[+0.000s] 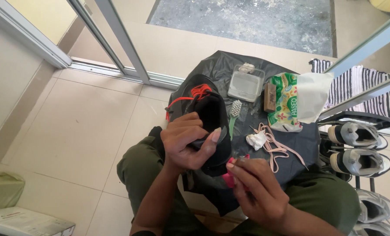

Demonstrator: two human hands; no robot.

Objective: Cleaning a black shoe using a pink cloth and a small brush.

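1. Black shoe with red laces: being held over the lap, toe pointing away toward the black plastic sheet that is covering the floor.
2. Left hand: gripping the shoe at its heel end, fingers wrapping round the back, thumb lying across the opening.
3. Right hand: closing on a small pink object, just below the shoe's heel; what the object is cannot be told.
4. Green-handled brush: lying on the sheet just right of the shoe, bristles facing up.
5. Clear plastic tub: sitting beyond the brush.
6. Brown block: resting beside a green tissue pack.
7. Crumpled white tissue and pink laces: lying together on the sheet, near the right hand.
8. Grey sneakers: sitting on a rack at the right edge.
9. Striped cloth: hanging above the rack.
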